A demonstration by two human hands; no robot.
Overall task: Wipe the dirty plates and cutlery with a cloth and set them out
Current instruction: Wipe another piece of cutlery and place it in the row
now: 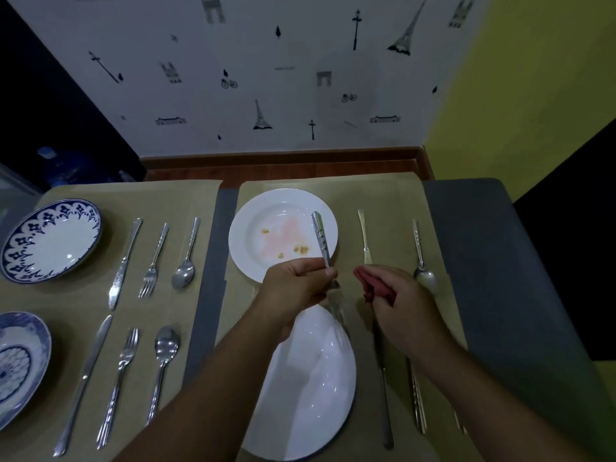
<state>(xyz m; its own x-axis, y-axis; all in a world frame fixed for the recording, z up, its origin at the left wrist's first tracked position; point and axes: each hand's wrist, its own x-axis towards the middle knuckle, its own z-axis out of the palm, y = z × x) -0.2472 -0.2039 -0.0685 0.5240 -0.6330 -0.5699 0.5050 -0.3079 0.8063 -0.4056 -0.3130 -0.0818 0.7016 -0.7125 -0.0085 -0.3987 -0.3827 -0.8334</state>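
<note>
My left hand [295,286] grips a steel fork [322,240] by its neck, handle pointing away over the dirty white plate [253,258], tines blurred toward me. That plate carries pink smears and brown crumbs. My right hand [398,303] holds a bunched red cloth [368,281] just right of the fork, a small gap between them. A clean white plate [310,388] lies near me under my left forearm. On the right mat lie a knife [365,238], a spoon [421,261] and more cutlery [385,405] partly hidden by my right arm.
The left mat [200,201] holds two blue-patterned plates [50,240], each with a knife, fork and spoon [183,271] laid in a row beside it. A grey table strip runs between the mats. A wall and wooden ledge stand behind the table.
</note>
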